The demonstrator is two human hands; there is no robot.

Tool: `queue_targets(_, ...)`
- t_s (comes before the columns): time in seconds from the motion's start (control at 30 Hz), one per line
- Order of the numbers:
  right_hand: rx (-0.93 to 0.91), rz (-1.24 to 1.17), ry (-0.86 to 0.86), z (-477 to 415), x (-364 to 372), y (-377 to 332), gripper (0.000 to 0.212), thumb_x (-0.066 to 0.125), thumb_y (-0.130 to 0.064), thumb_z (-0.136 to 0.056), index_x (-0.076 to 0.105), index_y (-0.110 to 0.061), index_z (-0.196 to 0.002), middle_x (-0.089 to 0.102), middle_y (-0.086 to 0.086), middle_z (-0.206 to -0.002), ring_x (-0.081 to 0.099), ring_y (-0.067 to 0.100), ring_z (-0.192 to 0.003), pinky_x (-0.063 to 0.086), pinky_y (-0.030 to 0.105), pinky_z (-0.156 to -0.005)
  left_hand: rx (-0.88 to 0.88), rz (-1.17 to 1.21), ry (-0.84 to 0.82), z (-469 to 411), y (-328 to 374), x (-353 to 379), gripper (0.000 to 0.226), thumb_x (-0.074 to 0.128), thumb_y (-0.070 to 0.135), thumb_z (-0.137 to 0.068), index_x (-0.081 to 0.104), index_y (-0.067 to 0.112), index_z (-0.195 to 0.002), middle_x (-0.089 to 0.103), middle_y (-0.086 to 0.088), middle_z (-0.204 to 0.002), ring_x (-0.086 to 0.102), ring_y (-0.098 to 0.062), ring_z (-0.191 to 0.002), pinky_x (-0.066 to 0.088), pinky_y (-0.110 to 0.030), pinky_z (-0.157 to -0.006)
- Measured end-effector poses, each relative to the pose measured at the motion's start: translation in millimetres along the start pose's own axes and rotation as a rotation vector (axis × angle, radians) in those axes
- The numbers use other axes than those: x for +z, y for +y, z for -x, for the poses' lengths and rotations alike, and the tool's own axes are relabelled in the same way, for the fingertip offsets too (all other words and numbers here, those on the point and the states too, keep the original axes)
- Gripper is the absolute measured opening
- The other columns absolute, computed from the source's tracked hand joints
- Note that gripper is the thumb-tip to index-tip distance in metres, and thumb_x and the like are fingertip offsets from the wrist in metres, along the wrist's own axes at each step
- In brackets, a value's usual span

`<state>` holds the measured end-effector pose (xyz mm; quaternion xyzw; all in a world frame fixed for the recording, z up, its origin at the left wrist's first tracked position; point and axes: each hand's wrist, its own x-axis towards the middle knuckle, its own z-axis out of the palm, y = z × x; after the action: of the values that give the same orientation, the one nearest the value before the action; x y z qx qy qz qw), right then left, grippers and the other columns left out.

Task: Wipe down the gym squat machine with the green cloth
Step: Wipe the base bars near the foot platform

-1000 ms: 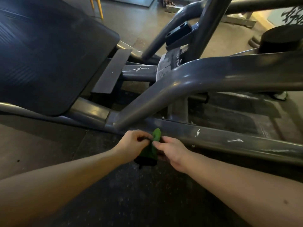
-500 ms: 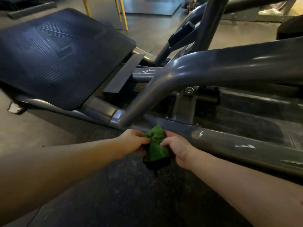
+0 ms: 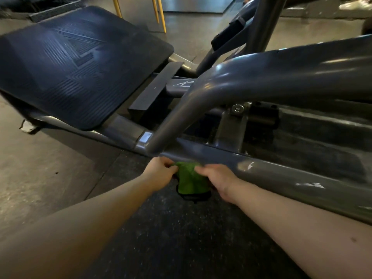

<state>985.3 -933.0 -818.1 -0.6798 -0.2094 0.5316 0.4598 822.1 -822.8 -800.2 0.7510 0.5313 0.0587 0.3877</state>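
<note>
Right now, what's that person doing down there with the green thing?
A person is leaning over a grey squat machine. Their left hand and right hand each pinch one side of a bunched green cloth, holding it up by the lower edge of the low frame bar. Whether the cloth touches the bar is hard to tell. They seem to be readying it to wipe.
</note>
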Motion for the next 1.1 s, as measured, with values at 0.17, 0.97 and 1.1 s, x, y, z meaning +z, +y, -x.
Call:
queue_targets(0.17, -0.342, 0.545, 0.452, -22, -22, -27, 0.024, 0.066, -0.029, -0.095, 0.066, -0.017, -0.116, 0.066, -0.002, -0.108, 0.061, 0.017, -0.099, 0.045, 0.029, -0.083, -0.011, 0.166, 0.317, -18, 4, -9, 0.043, 0.070, 0.029, -0.095, 0.053, 0.019, -0.133, 0.059, 0.003, -0.118, 0.066, -0.007, -0.093, 0.054, -0.021, -0.073)
queue_targets(0.97, -0.495, 1.274, 0.119, -91, 26, -10, 0.038, 0.052, -0.027, -0.102, 0.058, -0.024, -0.140, 0.037, 0.004, -0.157, 0.031, 0.030, -0.139, 0.027, 0.047, -0.112, 0.011, 0.353, 0.614, -38, -6, 31, 0.050, 0.069, 0.030, -0.096, 0.049, 0.013, -0.137, 0.041, -0.002, -0.140, 0.037, -0.014, -0.130, 0.040, -0.029, -0.109)
queue_targets(1.1, -0.525, 1.377, 0.200, -62, -26, 9, 0.041, 0.044, -0.030, -0.103, 0.057, -0.025, -0.142, 0.034, -0.004, -0.163, 0.033, 0.024, -0.140, 0.030, 0.040, -0.108, -0.032, 0.206, 0.464, -31, 5, 65, 0.051, 0.072, 0.031, -0.093, 0.051, 0.012, -0.136, 0.042, -0.005, -0.141, 0.035, -0.022, -0.133, 0.035, -0.037, -0.114)
